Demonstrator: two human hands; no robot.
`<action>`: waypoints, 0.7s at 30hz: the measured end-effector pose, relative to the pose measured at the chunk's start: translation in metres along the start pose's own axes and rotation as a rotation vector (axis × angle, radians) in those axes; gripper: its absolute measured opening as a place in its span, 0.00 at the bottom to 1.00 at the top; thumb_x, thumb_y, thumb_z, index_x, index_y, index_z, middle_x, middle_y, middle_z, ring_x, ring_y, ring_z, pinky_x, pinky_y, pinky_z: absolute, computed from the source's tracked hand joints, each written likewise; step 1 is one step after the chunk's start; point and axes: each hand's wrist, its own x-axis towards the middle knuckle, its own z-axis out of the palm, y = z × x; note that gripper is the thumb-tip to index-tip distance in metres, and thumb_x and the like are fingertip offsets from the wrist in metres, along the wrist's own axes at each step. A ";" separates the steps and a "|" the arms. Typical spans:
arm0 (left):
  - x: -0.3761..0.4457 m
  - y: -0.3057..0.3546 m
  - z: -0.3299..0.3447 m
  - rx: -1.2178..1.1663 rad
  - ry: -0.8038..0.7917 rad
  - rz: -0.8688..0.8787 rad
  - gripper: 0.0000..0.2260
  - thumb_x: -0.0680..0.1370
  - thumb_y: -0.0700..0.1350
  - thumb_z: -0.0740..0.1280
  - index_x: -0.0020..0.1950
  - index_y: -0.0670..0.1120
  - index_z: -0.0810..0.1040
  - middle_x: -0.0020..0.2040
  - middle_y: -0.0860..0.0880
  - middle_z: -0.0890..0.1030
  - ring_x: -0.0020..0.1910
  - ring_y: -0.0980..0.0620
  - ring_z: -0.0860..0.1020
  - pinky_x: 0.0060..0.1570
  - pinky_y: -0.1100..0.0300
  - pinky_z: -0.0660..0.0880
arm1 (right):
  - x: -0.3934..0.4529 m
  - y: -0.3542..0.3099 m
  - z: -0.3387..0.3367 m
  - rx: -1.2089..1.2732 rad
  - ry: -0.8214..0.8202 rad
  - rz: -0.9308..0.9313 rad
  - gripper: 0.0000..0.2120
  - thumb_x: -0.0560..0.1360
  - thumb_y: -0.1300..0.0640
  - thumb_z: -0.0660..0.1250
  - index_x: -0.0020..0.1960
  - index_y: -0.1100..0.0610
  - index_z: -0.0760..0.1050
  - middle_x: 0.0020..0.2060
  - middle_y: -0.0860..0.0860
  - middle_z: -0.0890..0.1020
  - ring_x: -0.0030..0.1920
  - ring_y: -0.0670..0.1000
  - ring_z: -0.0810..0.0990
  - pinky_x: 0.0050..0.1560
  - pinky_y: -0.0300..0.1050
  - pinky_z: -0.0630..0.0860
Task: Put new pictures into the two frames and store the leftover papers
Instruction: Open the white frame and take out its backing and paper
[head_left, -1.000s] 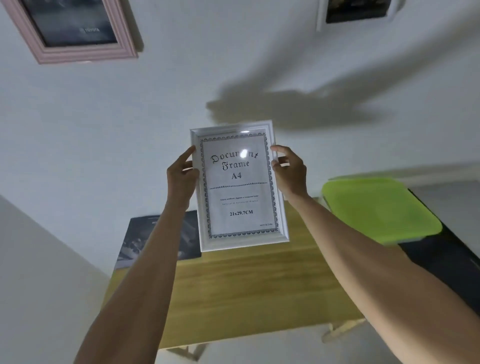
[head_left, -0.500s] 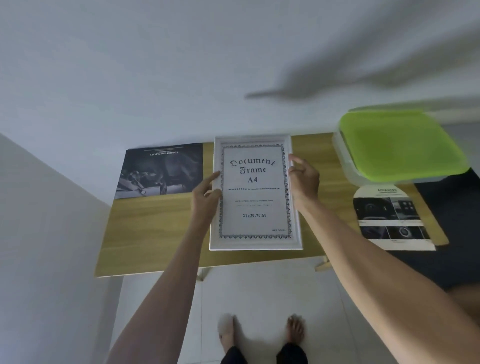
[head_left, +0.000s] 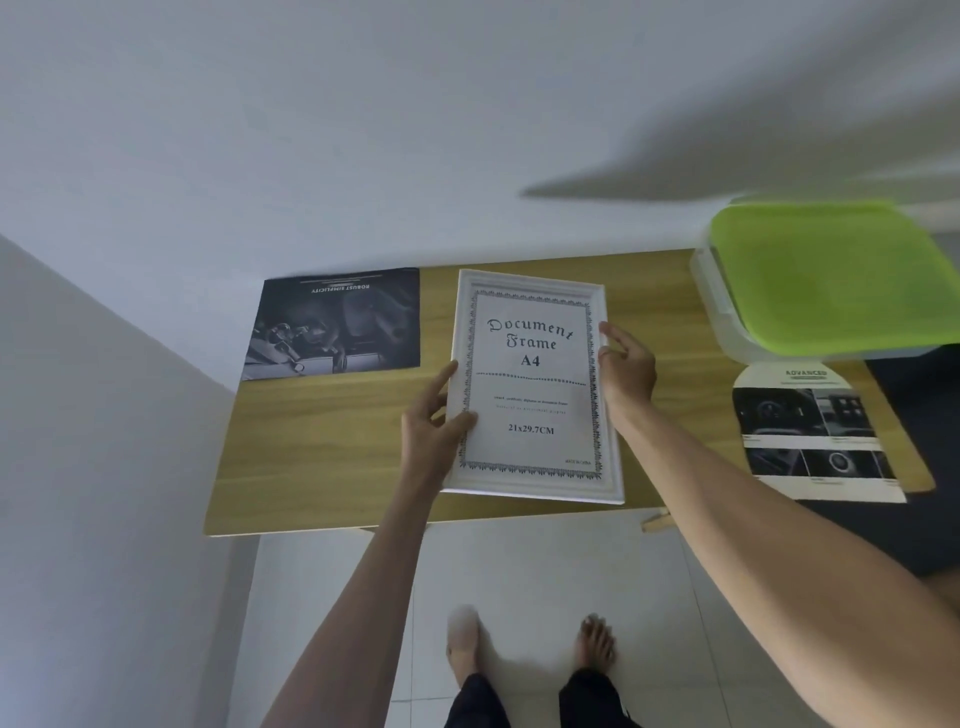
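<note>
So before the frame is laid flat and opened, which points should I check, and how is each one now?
1. White frame held on both sides: ok, left hand grips one edge, right hand the other.
2. Frame over the wooden table: ok.
3. Frame lying flat: cannot tell.
4. New pictures ready: ok, dark print and light print lie on the table.
5. Old insert removed: not ok.
6. Green-lidded box open: not ok.
</note>
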 end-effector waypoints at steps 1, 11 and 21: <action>0.001 0.003 0.001 -0.019 0.003 0.000 0.30 0.74 0.31 0.70 0.74 0.52 0.73 0.53 0.47 0.83 0.47 0.48 0.85 0.43 0.50 0.84 | -0.001 -0.005 0.003 -0.022 -0.010 -0.013 0.23 0.78 0.67 0.61 0.70 0.50 0.77 0.52 0.49 0.81 0.29 0.42 0.73 0.29 0.35 0.72; 0.020 0.053 0.031 0.084 0.070 0.228 0.30 0.73 0.31 0.67 0.73 0.52 0.75 0.61 0.53 0.83 0.39 0.53 0.83 0.36 0.52 0.83 | -0.018 -0.110 0.077 -0.353 -0.207 -0.618 0.24 0.78 0.49 0.67 0.73 0.46 0.71 0.50 0.51 0.80 0.50 0.49 0.79 0.53 0.47 0.79; 0.019 0.061 0.053 0.356 0.099 0.441 0.33 0.69 0.33 0.66 0.72 0.55 0.75 0.49 0.53 0.82 0.36 0.51 0.76 0.37 0.49 0.78 | -0.022 -0.152 0.081 -0.544 -0.163 -0.752 0.30 0.73 0.54 0.74 0.74 0.51 0.72 0.65 0.52 0.81 0.62 0.52 0.80 0.64 0.47 0.77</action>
